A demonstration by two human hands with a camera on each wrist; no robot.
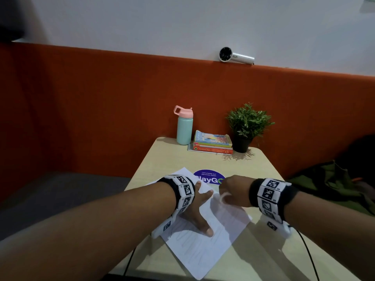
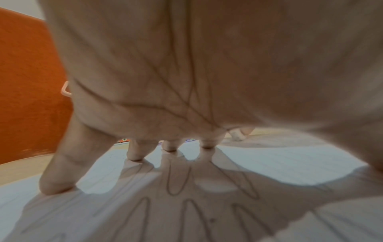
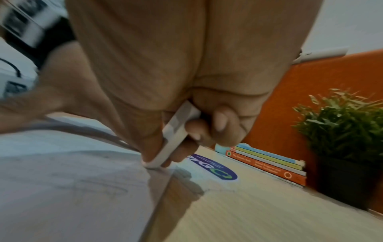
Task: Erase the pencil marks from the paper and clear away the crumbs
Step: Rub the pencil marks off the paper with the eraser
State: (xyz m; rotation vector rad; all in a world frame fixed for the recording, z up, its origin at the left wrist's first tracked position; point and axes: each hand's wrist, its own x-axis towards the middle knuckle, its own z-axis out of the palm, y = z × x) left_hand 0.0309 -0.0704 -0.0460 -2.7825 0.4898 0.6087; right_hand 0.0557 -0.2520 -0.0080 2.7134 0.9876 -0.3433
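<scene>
Erasing under way near the sheet's far right edge, with pencil loops remaining.

Paper lies skewed on the table, one corner near the table's front edge; left hand presses it with fingers spread flat, right hand grips the white eraser at the sheet's border. Risks, as judged: a stroke running off the edge could buckle or tear the sheet, and crumbs may scatter onto the sticker. Open tabletop lies right; books, bottle and plant stand well apart.

A small tan table stands against an orange padded wall. Above it the wall is white.
</scene>
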